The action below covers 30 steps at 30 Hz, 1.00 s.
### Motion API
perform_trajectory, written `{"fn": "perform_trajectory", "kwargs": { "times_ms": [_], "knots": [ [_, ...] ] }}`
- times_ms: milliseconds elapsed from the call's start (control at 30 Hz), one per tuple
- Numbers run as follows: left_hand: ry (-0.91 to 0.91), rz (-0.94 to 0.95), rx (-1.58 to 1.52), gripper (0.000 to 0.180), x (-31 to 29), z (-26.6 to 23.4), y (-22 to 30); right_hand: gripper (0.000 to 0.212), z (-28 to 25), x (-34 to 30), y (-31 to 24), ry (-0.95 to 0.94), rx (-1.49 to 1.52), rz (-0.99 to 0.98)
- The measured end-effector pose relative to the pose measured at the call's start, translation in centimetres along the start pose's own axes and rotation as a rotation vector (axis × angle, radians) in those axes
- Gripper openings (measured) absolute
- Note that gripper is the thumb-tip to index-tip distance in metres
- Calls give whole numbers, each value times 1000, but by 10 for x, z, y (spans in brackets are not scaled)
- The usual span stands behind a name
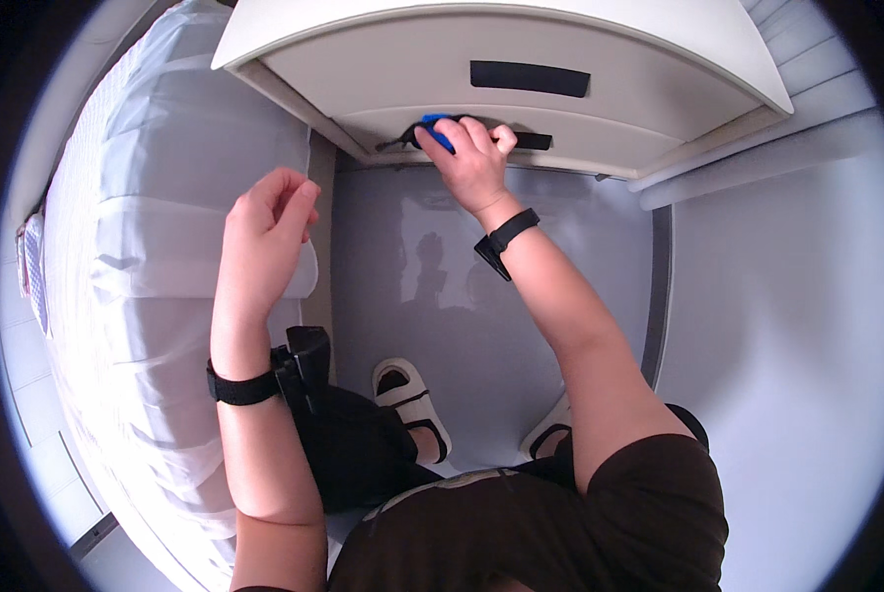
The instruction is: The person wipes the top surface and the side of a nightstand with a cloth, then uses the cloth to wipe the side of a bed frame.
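My right hand [473, 163] reaches to the lower front of a white drawer cabinet [383, 64]. Its fingers are closed around a small blue-and-black object [432, 129] with a thin dark end pointing left; its exact kind I cannot make out. The object is at the lower drawer front, beside a dark handle slot [533, 141], partly covered by my fingers. My left hand [264, 237] hovers at the left, over the edge of the bed, with fingers loosely curled, thumb apart and nothing visible in it. Both wrists wear black straps.
Above the lower slot is a wider dark handle slot [531, 78]. A bed under a pale, sheer cover [165, 326] runs along the left. Below are my sandalled feet [410, 400] on a glossy grey floor [481, 296]. White panels line the right side.
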<state>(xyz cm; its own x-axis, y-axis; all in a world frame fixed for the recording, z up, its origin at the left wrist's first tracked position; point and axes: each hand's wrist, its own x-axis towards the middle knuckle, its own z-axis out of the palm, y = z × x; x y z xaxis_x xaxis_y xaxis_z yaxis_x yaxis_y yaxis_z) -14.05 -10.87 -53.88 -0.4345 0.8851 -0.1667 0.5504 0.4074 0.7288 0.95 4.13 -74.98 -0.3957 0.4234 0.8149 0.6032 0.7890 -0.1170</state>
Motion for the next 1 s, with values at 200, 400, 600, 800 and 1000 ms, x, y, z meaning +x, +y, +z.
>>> {"fn": "perform_trajectory", "kwargs": {
  "times_ms": [200, 400, 600, 800, 1000],
  "knots": [
    [27, 29, 12, 19, 2, 7, 6, 23, 1, -55, 17, -226, -33, -11],
    [4, 39, 37, 19, 6, 12, 9, 29, -4, -57, 9, -146, 28, 85],
    [-9, 75, 32, 18, 10, 26, 14, 33, 7, -89, 30, 259, 207, 1043],
    [-14, 71, 15, 18, 11, 27, 11, 30, 5, -79, 46, 520, 513, 1358],
    [-46, 70, 37, 19, 8, 18, 8, 29, 2, -46, 19, 730, 768, 1505]
  ]
}}
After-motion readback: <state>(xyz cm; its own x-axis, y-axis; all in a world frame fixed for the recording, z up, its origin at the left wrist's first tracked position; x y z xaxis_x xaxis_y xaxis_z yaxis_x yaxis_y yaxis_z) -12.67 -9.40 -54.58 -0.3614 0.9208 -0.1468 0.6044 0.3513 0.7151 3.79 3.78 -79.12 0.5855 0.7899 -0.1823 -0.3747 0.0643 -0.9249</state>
